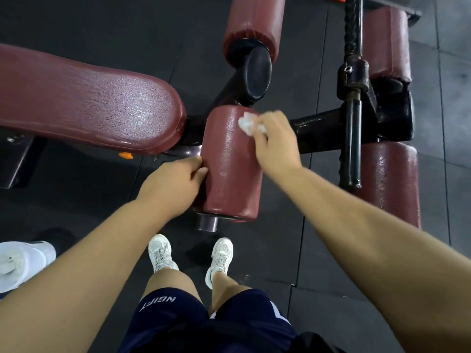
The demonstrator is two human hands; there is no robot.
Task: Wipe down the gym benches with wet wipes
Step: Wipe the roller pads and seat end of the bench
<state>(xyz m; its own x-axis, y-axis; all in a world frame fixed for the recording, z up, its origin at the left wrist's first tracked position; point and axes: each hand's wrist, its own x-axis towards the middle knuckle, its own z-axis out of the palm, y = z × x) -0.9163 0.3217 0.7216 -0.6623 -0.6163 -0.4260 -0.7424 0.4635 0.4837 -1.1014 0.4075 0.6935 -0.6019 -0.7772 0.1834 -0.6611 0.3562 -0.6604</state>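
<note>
Head view. Landmark: the near roller pad [230, 164], a maroon padded cylinder standing roughly centre, glossy on its surface, with a dark metal stub [207, 222] showing at its near end.

The right hand [276, 143] lies on the far right part of the roller pad, its fingers curled round a crumpled white wet wipe [247, 124], which is pressed against the pad's surface. The hand is somewhat blurred.

The left hand [175, 182] is at the left flank of the roller pad, fingers curled and touching its side; they are bent against the pad, gripping its edge.

Left of the roller pad, close to it, lies the bench seat [84, 100], maroon with cracked, shiny upholstery. An orange knob [125, 155] shows under the seat's near edge.

Beyond the roller pad a second roller pad [254, 24] sits on a black frame arm with a black end cap [257, 72]. To the right of the roller pad, well apart, a black bar [353, 103] crosses the frame, with two more maroon pads [390, 179] beside it.

Below the roller pad, on the dark rubber floor [318, 240], stand the person's two white trainers [221, 258]; navy shorts [178, 317] fill the lower edge. A white object [23, 263], too indistinct to identify, lies on the floor far left.
</note>
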